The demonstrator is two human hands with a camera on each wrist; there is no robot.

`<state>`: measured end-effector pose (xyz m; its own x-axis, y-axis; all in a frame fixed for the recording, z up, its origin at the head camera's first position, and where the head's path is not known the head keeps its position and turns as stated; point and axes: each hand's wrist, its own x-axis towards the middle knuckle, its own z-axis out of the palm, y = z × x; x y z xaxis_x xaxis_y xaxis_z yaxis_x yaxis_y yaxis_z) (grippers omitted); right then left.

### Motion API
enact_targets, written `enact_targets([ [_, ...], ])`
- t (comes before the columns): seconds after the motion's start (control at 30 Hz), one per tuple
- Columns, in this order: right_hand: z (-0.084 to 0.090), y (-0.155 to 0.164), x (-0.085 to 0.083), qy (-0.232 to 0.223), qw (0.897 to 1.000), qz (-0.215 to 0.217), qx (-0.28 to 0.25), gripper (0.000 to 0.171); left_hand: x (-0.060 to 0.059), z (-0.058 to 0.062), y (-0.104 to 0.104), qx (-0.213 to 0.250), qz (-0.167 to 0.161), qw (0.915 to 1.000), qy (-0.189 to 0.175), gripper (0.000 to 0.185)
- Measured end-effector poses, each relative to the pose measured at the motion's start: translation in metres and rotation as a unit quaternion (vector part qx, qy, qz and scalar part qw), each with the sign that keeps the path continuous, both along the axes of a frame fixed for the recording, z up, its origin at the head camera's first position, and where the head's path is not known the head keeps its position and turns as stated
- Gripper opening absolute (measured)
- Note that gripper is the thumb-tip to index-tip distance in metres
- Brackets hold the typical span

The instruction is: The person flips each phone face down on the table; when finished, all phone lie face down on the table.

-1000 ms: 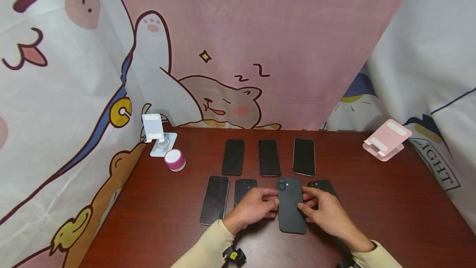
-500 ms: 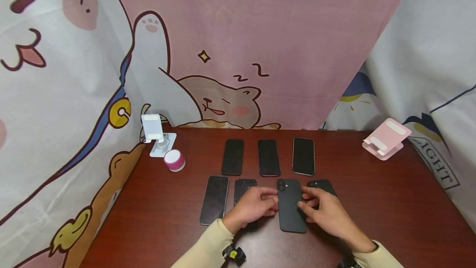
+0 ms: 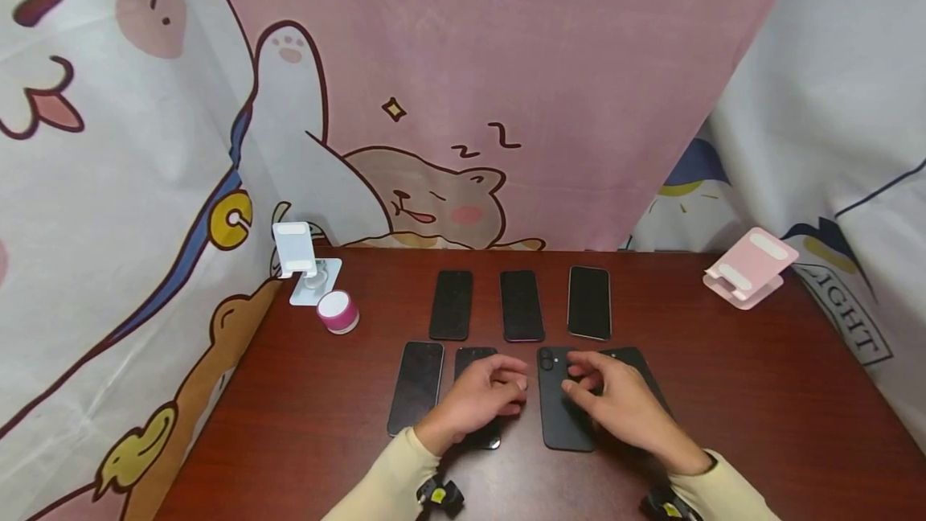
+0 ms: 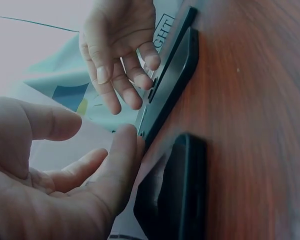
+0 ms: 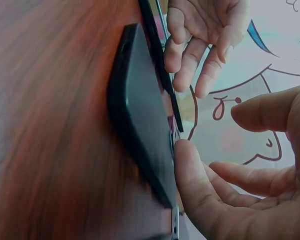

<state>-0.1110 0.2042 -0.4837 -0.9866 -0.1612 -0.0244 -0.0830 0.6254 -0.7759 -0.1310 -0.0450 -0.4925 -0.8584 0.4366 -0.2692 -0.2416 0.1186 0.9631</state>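
A black smartphone (image 3: 560,418) lies back up on the table, its two-lens camera at the top left corner. My right hand (image 3: 620,404) hovers over its right side, thumb and fingers relaxed and apart, holding nothing. To the left, my left hand (image 3: 479,396) is above another dark phone (image 3: 473,355), partly covering it, with loosely bent fingers and nothing in them. In the right wrist view, the black phone (image 5: 142,105) lies flat beside the right fingertips. A further dark phone (image 3: 638,360), camera side up, is partly hidden behind the right hand.
Several phones form two rows; the back row includes a silver-edged phone (image 3: 589,302). A phone (image 3: 415,387) lies left of my left hand. Farther out stand a white phone stand (image 3: 297,248), a pink-and-white round jar (image 3: 338,312) and a pink stand (image 3: 752,264). Printed cloth walls enclose the table.
Both hands have come away from the black phone's sides. The left hand has drawn off to the left; the right has risen and shifted left over the phone. The phone stays in place.
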Motion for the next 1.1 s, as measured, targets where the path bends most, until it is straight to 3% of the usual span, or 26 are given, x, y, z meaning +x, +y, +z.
enact_targets([
  [0.4, -0.006, -0.034, -0.013, 0.005, 1.0, 0.026, -0.007, 0.04, 0.003, -0.005, -0.039, -0.038, 0.025, 0.998, 0.044, 0.034],
  [0.73, -0.009, -0.064, -0.013, -0.024, 0.998, 0.058, -0.033, 0.039, 0.007, 0.003, -0.075, -0.089, 0.055, 0.9927, 0.06, 0.037],
  [1.1, -0.009, -0.086, -0.011, -0.036, 0.994, 0.077, -0.07, 0.04, 0.01, 0.006, -0.094, -0.081, 0.086, 0.9916, 0.053, 0.043],
])
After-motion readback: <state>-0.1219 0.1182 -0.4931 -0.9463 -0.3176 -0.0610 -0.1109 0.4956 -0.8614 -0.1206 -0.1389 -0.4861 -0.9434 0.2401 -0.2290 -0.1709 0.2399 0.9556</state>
